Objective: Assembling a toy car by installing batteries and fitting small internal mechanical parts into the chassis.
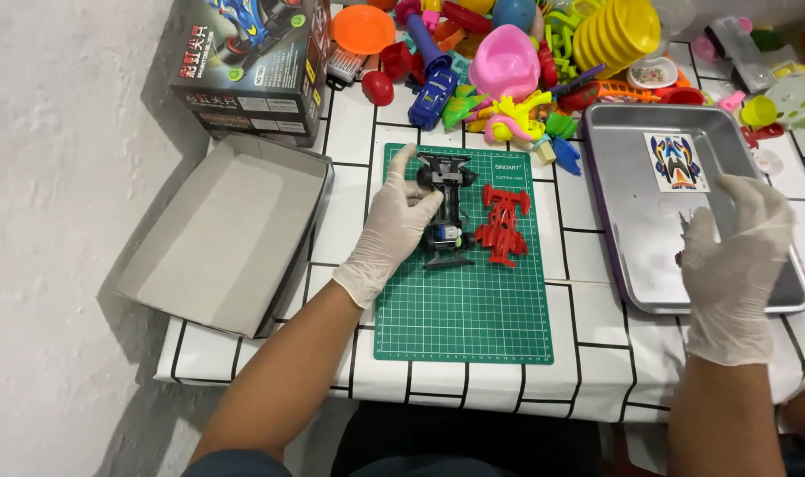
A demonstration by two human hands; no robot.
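A black toy car chassis (446,210) with wheels lies on a green cutting mat (462,305). My gloved left hand (392,225) rests against its left side, thumb and fingers touching the frame. Beside the chassis on the right lies a red car body shell (503,223). My gloved right hand (736,246) hovers over a metal tray (636,256) and pinches a small thin tool between thumb and fingers. A colourful sticker sheet (676,162) lies in the tray's far part.
An open grey cardboard box lid (221,231) sits at the table's left edge, with the printed kit box (248,66) behind it. Several bright plastic toys (508,62) crowd the back of the white gridded tablecloth (597,353).
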